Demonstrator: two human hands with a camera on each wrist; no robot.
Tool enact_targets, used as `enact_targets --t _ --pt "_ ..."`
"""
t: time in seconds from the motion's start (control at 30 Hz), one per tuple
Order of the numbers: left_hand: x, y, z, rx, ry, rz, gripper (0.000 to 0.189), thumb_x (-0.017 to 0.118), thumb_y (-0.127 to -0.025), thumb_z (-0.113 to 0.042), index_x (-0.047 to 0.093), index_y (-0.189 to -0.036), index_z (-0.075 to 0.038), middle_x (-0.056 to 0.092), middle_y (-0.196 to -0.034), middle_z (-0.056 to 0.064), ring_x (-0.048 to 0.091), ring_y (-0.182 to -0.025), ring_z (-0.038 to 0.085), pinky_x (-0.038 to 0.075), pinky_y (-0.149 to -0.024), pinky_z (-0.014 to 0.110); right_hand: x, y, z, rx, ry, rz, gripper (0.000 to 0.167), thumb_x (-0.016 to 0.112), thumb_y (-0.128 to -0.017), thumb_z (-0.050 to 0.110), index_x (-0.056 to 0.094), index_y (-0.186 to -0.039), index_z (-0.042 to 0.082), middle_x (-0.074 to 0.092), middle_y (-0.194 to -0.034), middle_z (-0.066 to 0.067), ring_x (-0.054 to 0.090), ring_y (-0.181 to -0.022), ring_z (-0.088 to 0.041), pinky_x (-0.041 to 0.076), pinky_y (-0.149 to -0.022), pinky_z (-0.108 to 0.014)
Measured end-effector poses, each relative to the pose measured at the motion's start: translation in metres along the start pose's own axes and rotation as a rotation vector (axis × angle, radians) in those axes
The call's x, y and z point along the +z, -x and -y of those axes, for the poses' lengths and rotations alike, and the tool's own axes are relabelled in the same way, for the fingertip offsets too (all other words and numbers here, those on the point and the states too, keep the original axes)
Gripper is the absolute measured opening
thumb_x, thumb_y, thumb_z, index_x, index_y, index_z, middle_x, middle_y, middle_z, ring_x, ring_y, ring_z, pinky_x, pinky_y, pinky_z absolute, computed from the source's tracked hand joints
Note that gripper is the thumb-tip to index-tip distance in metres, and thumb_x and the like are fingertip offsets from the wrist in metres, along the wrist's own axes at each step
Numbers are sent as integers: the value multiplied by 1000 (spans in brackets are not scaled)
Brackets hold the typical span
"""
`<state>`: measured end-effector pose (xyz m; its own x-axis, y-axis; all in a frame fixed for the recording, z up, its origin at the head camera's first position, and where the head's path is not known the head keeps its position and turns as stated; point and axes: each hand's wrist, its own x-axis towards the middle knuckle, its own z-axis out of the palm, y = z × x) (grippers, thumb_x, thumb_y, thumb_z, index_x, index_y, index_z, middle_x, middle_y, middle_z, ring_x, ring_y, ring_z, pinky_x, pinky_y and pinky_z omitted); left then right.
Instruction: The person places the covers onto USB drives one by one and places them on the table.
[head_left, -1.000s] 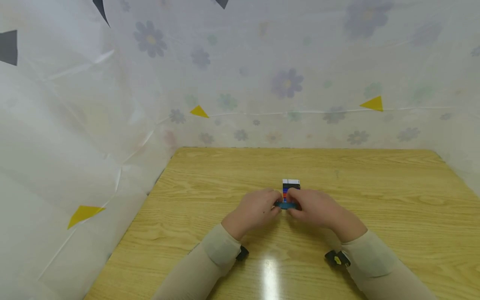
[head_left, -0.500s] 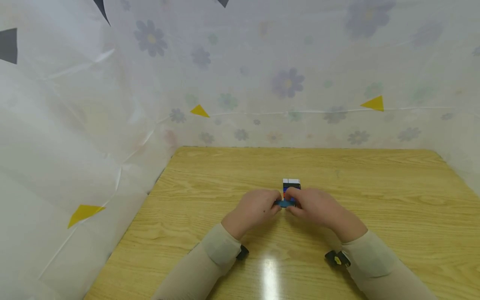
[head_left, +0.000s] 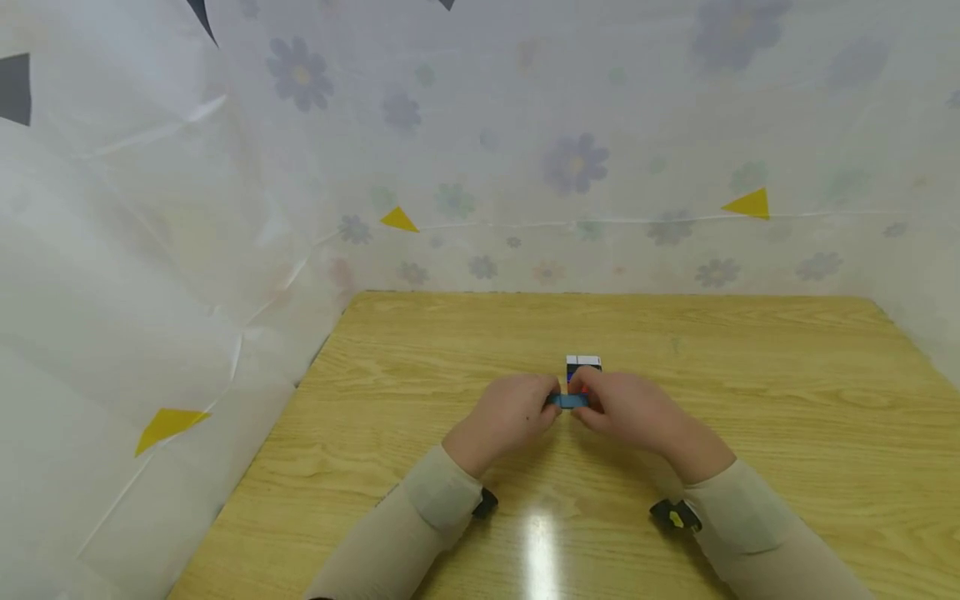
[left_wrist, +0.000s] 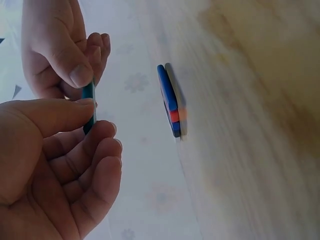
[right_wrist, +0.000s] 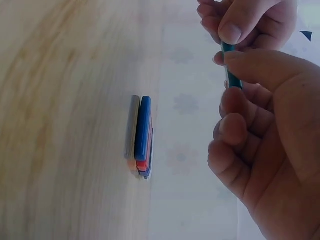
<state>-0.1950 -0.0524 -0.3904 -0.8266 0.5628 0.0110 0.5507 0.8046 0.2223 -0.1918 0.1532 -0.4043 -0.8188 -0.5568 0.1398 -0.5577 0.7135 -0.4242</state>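
Observation:
A flat teal-blue bar is held level between both hands, close over the near side of a row of coloured bars. My left hand pinches its left end between thumb and fingers. At the other end my right hand does the same, thumb on the near side. In the left wrist view the teal bar appears edge-on, both thumbs against it. The row of bars lies flat on the table, with blue, red, dark and white pieces side by side; my right fingers hide part of it in the head view.
The wooden table extends around the hands to a back edge. Behind and to the left hangs a pale flowered sheet with yellow triangles on it. Wrist cameras sit under both sleeves.
The teal bar has shifted slightly up in the head view, and more of its flat face shows. Both hands keep their pinch on it. The row of bars stays put.

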Motion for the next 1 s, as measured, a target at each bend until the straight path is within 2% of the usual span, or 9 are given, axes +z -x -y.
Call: enact_targets --t 0.13,0.43,0.53,0.7,1.0 --pt "0 -1 2 -25 11 15 12 64 -102 -28 68 -100 -16 59 -74 -9 50 -59 6 41 -54 21 -1 0 -1 12 6 3 15 72 -96 23 62 -106 18 53 -69 11 44 -52 -6 41 -51 -26" --pt "0 0 2 -2 -22 30 14 64 -101 -30 68 -104 -16 59 -74 -10 50 -57 6 39 -51 21 1 -1 -4 -4 65 10 15 74 -94 23 62 -100 17 51 -70 13 45 -55 -5 43 -55 -26" --pt "0 0 2 -13 -26 41 19 64 -101 -32 69 -110 -16 60 -74 -10 50 -57 6 40 -51 22 0 -2 -5 24 57 30 14 75 -93 22 63 -98 16 52 -70 11 46 -57 -7 42 -55 -28" --pt "0 1 5 -40 -8 52 25 62 -102 -34 68 -120 -17 66 -84 -9 54 -65 3 45 -57 24 -1 -2 -12 98 81 78 13 74 -93 21 63 -94 15 53 -72 8 47 -60 -10 42 -57 -30" --pt "0 0 8 -20 -13 53 25 64 -101 -35 68 -117 -16 67 -84 -9 55 -65 2 46 -56 24 -3 -1 -23 161 107 132 12 73 -92 21 64 -94 14 58 -75 6 50 -62 -11 45 -59 -33"
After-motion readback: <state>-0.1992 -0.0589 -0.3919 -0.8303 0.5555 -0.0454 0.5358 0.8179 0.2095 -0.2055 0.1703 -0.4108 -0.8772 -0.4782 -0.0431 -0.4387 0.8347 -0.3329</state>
